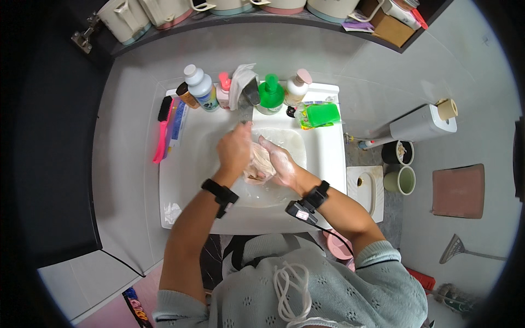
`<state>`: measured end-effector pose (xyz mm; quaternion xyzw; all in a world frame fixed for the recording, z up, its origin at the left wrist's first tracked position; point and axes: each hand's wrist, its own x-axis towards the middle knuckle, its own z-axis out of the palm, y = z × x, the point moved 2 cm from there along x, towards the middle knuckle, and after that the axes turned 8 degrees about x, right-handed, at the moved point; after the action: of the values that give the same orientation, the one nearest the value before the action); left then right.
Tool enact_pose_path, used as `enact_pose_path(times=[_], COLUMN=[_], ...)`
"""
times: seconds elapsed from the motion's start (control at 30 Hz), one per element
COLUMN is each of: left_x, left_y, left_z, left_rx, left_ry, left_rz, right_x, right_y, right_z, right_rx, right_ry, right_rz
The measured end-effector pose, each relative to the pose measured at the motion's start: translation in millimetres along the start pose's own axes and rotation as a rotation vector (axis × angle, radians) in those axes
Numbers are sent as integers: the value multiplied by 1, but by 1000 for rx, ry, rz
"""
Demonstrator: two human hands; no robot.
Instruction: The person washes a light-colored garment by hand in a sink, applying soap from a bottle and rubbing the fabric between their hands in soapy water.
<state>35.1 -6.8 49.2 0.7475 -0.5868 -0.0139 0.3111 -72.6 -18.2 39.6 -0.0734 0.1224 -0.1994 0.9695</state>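
Observation:
Over the white washbasin [176, 184], my left hand [234, 149] grips one side of a wet, pale, soapy cloth [259, 162]; its fingers are bunched and a little blurred. My right hand [283, 162], with suds on its thumb and back, holds the cloth's other side. Cloudy, sudsy water [266, 197] lies in the basin below both hands. Behind them a grey faucet [251, 92] is partly covered by a white cloth [241, 84]. Black straps with small devices are on both wrists.
Bottles, including a green pump bottle [271, 96], line the basin's back rim. A green soap bar [323, 115] lies at the right corner, a pink brush [163, 131] at the left edge. Mugs [229, 5] stand on the shelf above. A squat toilet [371, 188] is at right.

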Motion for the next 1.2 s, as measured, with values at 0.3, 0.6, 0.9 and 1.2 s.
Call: enact_pose_path(times=[0.3,0.6,0.9,1.2], left_x=[17,-11,19,-19], left_y=[-10,34,33,31], left_z=[-40,-5,-13,8], left_rx=[-533,-369,22,169], left_ry=[-742,-109,-237,-60], left_rz=[-296,-190,-229,67], right_x=[-37,0,12,4], right_y=[-52,-10,-9,7], right_z=[-10,-20,-44,-24], right_rx=[-594,-218,389,373], right_ry=[163,590,342,327], right_rz=[-89,-435,-198,-158])
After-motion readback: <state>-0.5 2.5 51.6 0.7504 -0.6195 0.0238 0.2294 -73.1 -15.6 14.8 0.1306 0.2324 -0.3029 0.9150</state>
